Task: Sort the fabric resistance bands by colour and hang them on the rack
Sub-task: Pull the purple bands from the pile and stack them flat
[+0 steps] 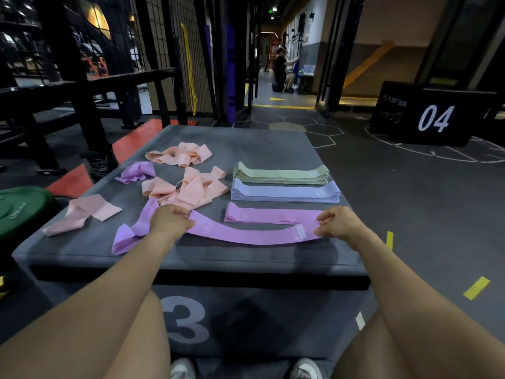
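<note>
Pink band: stretched flat along the bench near edge, just in front of a folded pink one.
Left hand: fingers pinching its left end.
Right hand: fingers pinching its right end.
Stacks: green, blue behind.
Loose: peach bands left.

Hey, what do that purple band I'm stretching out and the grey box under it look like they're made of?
The purple band held between the left hand and right hand looks like matte woven stretch fabric: it lies limp, creases softly and shows no shine. The grey box looks like padded foam under a matte vinyl or suede-like cover, judging by its rounded edges and dull sheen; which cover is unclear.
</note>
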`<state>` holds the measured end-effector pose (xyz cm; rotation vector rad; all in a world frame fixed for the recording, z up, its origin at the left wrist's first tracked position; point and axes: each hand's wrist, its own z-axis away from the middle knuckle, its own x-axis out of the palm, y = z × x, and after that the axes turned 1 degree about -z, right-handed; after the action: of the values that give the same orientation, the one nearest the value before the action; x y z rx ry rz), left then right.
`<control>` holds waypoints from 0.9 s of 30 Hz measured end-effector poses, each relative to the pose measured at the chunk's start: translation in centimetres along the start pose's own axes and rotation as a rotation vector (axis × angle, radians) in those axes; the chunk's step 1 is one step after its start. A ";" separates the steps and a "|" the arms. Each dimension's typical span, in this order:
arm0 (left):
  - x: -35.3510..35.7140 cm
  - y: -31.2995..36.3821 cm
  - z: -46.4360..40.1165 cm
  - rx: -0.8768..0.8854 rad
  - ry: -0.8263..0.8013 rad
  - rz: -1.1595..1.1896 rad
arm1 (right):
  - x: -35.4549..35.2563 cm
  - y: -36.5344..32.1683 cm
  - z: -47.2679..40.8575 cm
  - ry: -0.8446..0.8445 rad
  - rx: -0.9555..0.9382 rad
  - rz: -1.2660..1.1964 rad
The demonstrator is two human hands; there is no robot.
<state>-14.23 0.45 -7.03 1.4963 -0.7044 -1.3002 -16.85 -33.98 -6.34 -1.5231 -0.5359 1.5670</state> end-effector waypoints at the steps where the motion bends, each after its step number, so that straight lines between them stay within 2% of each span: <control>1: 0.0 0.2 0.2 0.005 -0.007 -0.007 | -0.1 0.0 0.0 -0.006 0.003 -0.015; 6: 0.5 0.9 0.4 0.064 0.003 -0.016 | -0.4 -0.4 0.2 0.021 0.039 -0.299; 11: 2.5 2.1 0.3 0.141 0.005 0.118 | -1.8 -0.1 -1.0 0.249 0.029 -0.440; 18: 6.3 3.3 -1.6 0.177 0.002 0.236 | -3.9 2.2 -2.9 0.385 0.040 -0.440; 22: 8.4 3.3 -2.6 0.208 -0.002 0.140 | -4.5 3.2 -4.2 0.424 0.036 -0.408; 27: 9.5 3.1 -2.8 0.202 0.068 -0.025 | -3.8 3.7 -5.8 0.398 0.011 -0.287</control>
<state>-8.57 -8.22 -7.93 1.7086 -0.7933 -1.2194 -12.84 -40.54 -8.00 -1.6157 -0.4890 1.0143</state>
